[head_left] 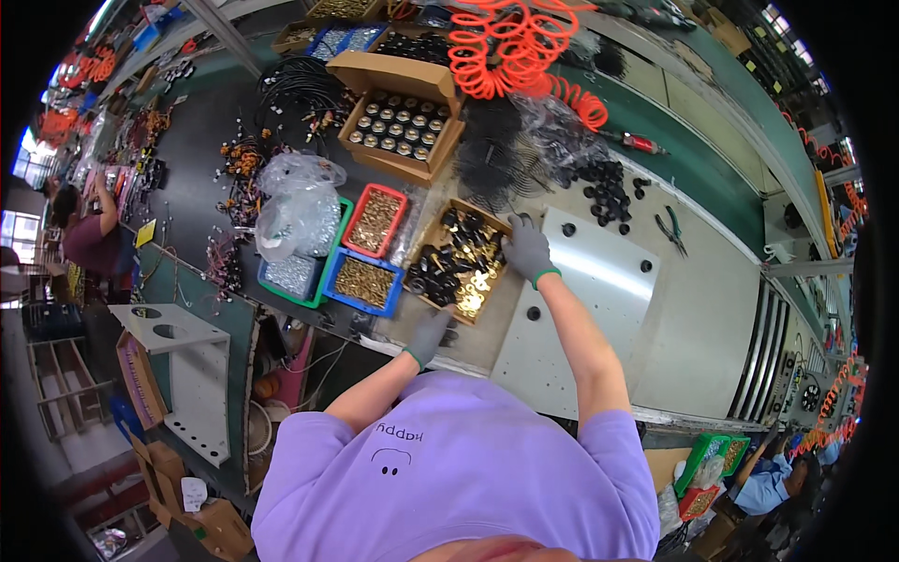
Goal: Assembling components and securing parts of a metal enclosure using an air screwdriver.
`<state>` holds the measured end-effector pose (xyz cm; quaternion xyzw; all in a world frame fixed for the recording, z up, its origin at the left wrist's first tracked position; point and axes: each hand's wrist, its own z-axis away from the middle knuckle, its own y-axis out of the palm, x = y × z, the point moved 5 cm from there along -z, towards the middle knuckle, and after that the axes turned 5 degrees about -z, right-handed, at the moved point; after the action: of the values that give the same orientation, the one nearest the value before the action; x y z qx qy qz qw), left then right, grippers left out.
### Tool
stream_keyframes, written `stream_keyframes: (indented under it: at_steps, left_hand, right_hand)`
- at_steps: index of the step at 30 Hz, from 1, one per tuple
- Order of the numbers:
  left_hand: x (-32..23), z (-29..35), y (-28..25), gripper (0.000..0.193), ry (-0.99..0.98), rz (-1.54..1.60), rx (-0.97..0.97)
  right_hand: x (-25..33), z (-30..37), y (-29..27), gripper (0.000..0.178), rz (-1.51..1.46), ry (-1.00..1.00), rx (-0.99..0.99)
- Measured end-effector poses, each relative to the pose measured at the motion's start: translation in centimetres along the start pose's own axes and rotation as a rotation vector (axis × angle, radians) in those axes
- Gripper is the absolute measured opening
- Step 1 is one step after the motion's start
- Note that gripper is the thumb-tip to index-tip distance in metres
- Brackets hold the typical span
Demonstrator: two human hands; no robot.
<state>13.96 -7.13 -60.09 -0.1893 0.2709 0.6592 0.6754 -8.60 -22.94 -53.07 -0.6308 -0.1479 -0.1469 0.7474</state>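
Observation:
A shallow cardboard box (493, 284) lies on the bench in front of me, filled with black plastic knobs (436, 269) and brass-coloured metal pieces (475, 286). My right hand (529, 249), in a grey glove, is closed over the box's right rim near its far corner. At the near side, my left hand (430, 337), gloved the same way, grips the lower edge with its fingertips; part of those fingers is hard to make out. Right of the box lies a flat metal panel (585, 323) bearing a few black round feet (534, 313).
Red (400, 230) and blue (398, 298) bins of small fasteners stand left, beside plastic bags (298, 211). Behind is an open carton of cylindrical parts (426, 170). Loose black caps (609, 192), pliers (672, 232) and a coiled orange air hose (501, 56) occupy the far right. Other people work farther off.

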Motion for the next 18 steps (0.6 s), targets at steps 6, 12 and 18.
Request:
stream_keyframes:
  at_steps: [6, 12, 18]
  left_hand:
    - [-0.8, -2.0, -0.6, 0.026, -0.236, 0.040, 0.175]
    - [-0.3, -3.0, -0.4, 0.025, -0.280, 0.133, 0.267]
    - [1.7, -5.2, -0.9, 0.022, -0.149, -0.021, 0.483]
  right_hand:
    - [0.0, -4.0, 3.0, 0.031, 0.060, 0.216, 0.226]
    - [1.0, -4.9, 2.0, 0.036, -0.060, 0.105, 0.289]
    - [1.3, -5.8, 2.6, 0.027, 0.114, 0.071, 0.302]
